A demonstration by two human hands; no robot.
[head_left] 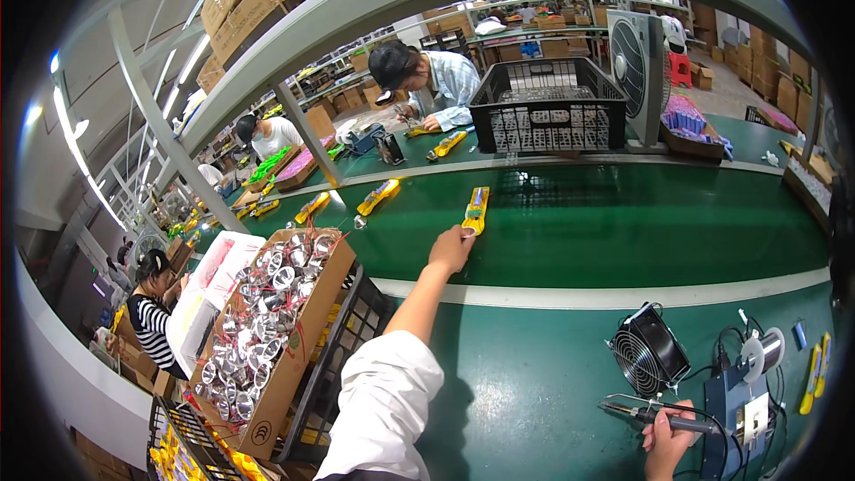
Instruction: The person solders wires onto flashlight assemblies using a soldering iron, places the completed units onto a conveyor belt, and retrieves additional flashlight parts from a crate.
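Observation:
My left hand [452, 250] reaches out over the dark green conveyor belt, its fingers closed at the near end of a yellow flashlight housing [476, 207]. Inside that open housing lie a bluish-purple battery cell and a small green board. At the lower right, my right hand [670, 442] grips a soldering iron [690, 422] by its black handle, the tip pointing left above the green bench. A small black fan [649, 352] stands just beyond the iron. Beside my right hand is a blue soldering station [737, 419] with a solder spool [763, 354].
A cardboard box [331, 269] of shiny reflectors with red wires stands on a black crate [349, 331] left of my arm. More yellow housings [378, 198] lie on the belt. Across it are a black crate [548, 116], a grey fan [635, 67] and a co-worker [427, 89].

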